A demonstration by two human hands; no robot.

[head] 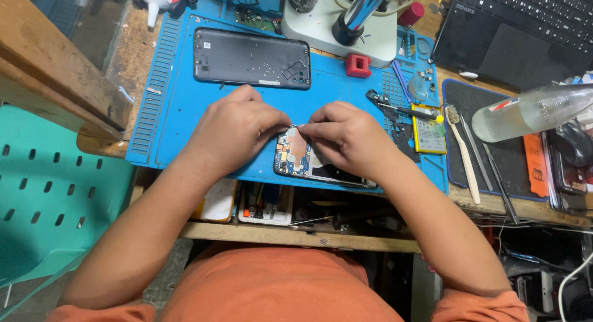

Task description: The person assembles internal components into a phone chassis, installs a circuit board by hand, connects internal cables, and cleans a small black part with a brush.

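Orange sleeves [272, 291] are seen nearest, forearms reaching up to the blue mat [179, 112]. Over an opened phone [299, 155] at the mat's near edge, a small metal part [295, 125] is pinched between the left hand [231, 133] and the right hand [349, 136] — fingertips meeting. Farther off, a grey back cover [250, 57] lies flat — a microscope base [346, 31] stands beyond.

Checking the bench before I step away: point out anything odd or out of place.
Small screws lie loose on the removed back cover, free to roll off. A clear bottle lies on its side beside the laptop.
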